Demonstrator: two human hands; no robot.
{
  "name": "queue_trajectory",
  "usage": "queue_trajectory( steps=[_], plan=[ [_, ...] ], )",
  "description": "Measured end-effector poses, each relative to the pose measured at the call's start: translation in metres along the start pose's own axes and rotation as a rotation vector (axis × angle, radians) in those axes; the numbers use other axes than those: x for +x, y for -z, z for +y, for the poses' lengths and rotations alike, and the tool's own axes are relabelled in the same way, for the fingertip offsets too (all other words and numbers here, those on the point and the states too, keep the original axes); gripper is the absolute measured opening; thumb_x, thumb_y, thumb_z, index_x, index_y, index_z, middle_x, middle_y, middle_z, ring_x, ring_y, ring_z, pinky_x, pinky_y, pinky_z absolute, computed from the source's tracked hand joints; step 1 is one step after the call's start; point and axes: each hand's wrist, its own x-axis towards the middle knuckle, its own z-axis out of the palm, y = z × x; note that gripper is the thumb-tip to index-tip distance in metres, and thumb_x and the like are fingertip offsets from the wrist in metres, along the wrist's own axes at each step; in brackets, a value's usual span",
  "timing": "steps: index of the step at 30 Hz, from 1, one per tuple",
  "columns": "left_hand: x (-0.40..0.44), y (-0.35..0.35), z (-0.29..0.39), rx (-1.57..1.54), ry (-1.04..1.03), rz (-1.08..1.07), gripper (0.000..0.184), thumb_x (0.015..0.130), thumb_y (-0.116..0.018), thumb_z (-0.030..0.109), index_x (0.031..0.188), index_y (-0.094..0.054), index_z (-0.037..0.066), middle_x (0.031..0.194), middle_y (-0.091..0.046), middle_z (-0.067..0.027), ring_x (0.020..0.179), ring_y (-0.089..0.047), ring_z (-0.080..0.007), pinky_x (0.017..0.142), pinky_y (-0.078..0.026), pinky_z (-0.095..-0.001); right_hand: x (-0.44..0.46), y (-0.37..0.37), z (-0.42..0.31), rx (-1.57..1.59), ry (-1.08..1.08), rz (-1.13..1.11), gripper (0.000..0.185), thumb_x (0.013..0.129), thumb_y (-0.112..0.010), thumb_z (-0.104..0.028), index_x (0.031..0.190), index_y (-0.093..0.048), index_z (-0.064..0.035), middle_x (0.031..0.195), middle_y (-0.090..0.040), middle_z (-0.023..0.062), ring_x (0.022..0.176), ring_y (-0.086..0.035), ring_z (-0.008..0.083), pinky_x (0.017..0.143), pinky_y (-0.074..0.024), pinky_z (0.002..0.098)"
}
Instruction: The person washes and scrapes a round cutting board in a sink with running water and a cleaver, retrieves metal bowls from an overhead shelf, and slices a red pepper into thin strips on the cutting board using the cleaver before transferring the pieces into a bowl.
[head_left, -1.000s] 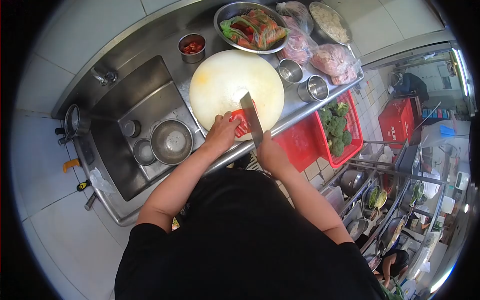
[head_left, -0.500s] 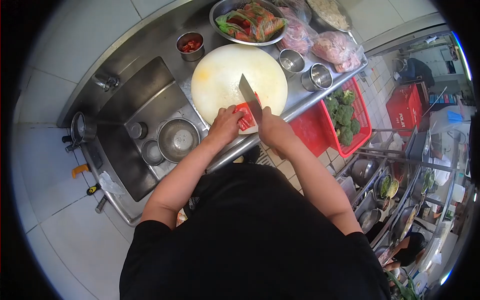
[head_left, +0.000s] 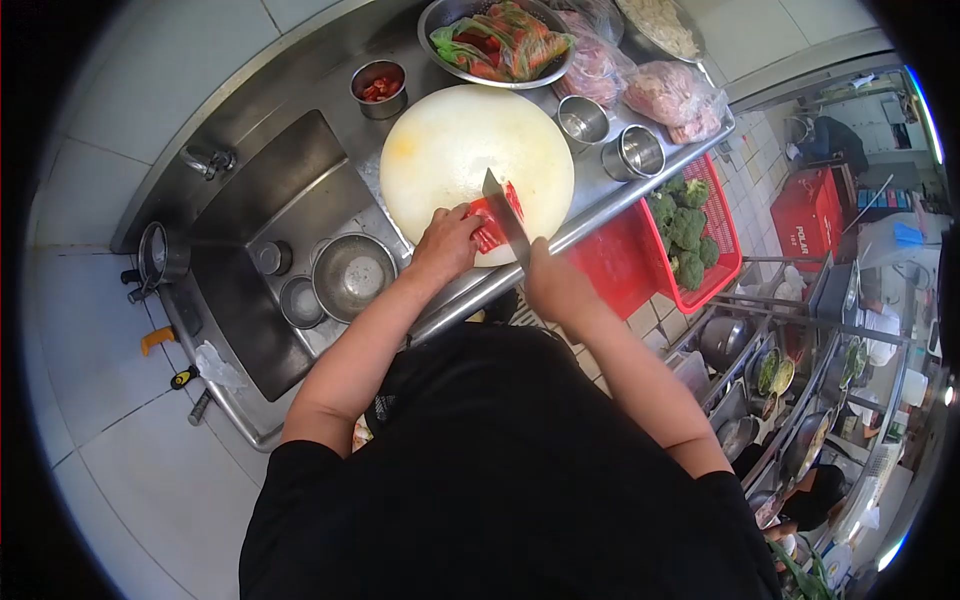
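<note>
On the round white cutting board (head_left: 440, 160), red pepper pieces (head_left: 488, 230) lie near the front edge. My left hand (head_left: 450, 243) presses them down from the left with curled fingers. A cleaver-like kitchen knife (head_left: 508, 218) has its handle in the closed fist of my right hand (head_left: 556, 288). Its blade points up and left across the board, along the right side of the pepper. A thin red sliver (head_left: 514, 200) shows just right of the blade. My left fingertips are partly hidden against the pepper.
Beyond the board stand a cup of cut red pieces (head_left: 379, 90) and a bowl of bagged peppers (head_left: 500, 45). Two metal cups (head_left: 634, 155), bagged meat (head_left: 668, 95) and a red broccoli basket (head_left: 722, 240) are to the right. The sink (head_left: 270, 200) with metal bowls is left.
My right hand has moved slightly down and right, drawing the knife back towards me. A red sliver now shows to the right of the blade. My left hand stays nearly still.
</note>
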Motion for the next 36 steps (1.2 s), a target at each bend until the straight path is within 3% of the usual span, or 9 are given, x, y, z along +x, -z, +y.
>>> queue_trajectory(
  steps=[3,10,12,17,19,24,26,29,36],
  plan=[
    [0.000,0.003,0.002,-0.015,0.014,-0.040,0.045,0.083,-0.068,0.008,0.128,-0.066,0.011,0.142,-0.053,-0.0150,0.121,-0.052,-0.0387,0.106,-0.047,-0.0433,0.015,-0.023,0.004,0.059,-0.004,0.044,0.026,0.093,-0.046,-0.009,0.116,-0.041,0.0016,0.099,-0.067,0.0364,0.097,-0.068,0.0492,0.086,-0.0534,0.0563],
    [0.000,-0.004,-0.007,-0.021,-0.008,-0.032,0.041,0.083,-0.068,0.007,0.124,-0.067,0.010,0.141,-0.054,-0.0147,0.122,-0.052,-0.0375,0.107,-0.046,-0.0426,0.014,0.013,-0.007,0.028,0.004,-0.033,0.031,0.094,-0.044,-0.010,0.121,-0.040,0.0043,0.100,-0.067,0.0373,0.097,-0.068,0.0499,0.086,-0.0534,0.0555],
    [0.003,-0.004,-0.008,-0.032,0.005,-0.007,0.041,0.084,-0.068,0.007,0.124,-0.067,0.010,0.141,-0.054,-0.0146,0.122,-0.052,-0.0372,0.107,-0.046,-0.0424,0.011,-0.018,0.006,0.060,-0.027,-0.007,0.031,0.094,-0.045,-0.011,0.120,-0.039,0.0047,0.098,-0.066,0.0381,0.095,-0.068,0.0498,0.086,-0.0531,0.0563],
    [0.001,-0.005,-0.011,-0.012,-0.064,0.013,0.038,0.085,-0.067,0.007,0.123,-0.068,0.010,0.137,-0.057,-0.0147,0.120,-0.054,-0.0373,0.105,-0.047,-0.0417,0.033,0.002,-0.005,0.073,0.034,0.090,0.030,0.095,-0.045,-0.011,0.119,-0.041,0.0045,0.100,-0.067,0.0362,0.095,-0.068,0.0499,0.085,-0.0528,0.0563],
    [0.002,-0.007,-0.014,-0.024,-0.082,0.042,0.037,0.085,-0.067,0.006,0.122,-0.068,0.009,0.136,-0.058,-0.0147,0.118,-0.055,-0.0374,0.104,-0.047,-0.0418,0.027,0.029,-0.016,0.060,-0.011,-0.060,0.028,0.095,-0.045,-0.011,0.118,-0.043,0.0046,0.101,-0.067,0.0357,0.096,-0.068,0.0499,0.087,-0.0527,0.0560],
    [0.000,-0.008,-0.011,-0.077,-0.081,0.076,0.033,0.085,-0.066,0.006,0.118,-0.069,0.007,0.132,-0.060,-0.0148,0.114,-0.056,-0.0378,0.102,-0.049,-0.0425,0.016,-0.024,0.003,0.073,-0.054,-0.016,0.029,0.095,-0.043,-0.009,0.120,-0.041,0.0053,0.101,-0.067,0.0369,0.097,-0.067,0.0505,0.088,-0.0524,0.0568],
    [0.002,-0.009,-0.016,-0.081,-0.121,0.084,0.032,0.085,-0.066,0.006,0.116,-0.070,0.006,0.132,-0.061,-0.0151,0.115,-0.057,-0.0376,0.102,-0.049,-0.0423,0.031,-0.016,-0.002,0.091,0.028,0.075,0.028,0.095,-0.043,-0.009,0.119,-0.040,0.0044,0.102,-0.066,0.0373,0.099,-0.067,0.0506,0.088,-0.0520,0.0571],
    [0.004,-0.010,-0.019,-0.093,-0.112,0.077,0.031,0.085,-0.066,0.005,0.115,-0.070,0.006,0.131,-0.061,-0.0155,0.116,-0.057,-0.0369,0.102,-0.049,-0.0419,0.030,0.029,-0.023,0.039,-0.020,-0.060,0.027,0.095,-0.043,-0.010,0.119,-0.040,0.0017,0.102,-0.066,0.0377,0.102,-0.066,0.0498,0.089,-0.0517,0.0569],
    [0.001,-0.020,-0.029,-0.137,-0.166,0.156,0.034,0.082,-0.076,0.010,0.115,-0.071,0.006,0.133,-0.060,-0.0173,0.114,-0.059,-0.0372,0.100,-0.050,-0.0425,0.027,-0.021,0.000,0.068,0.004,0.045,0.027,0.095,-0.044,-0.010,0.117,-0.040,0.0041,0.095,-0.067,0.0371,0.095,-0.068,0.0495,0.085,-0.0530,0.0570]
  ],
)
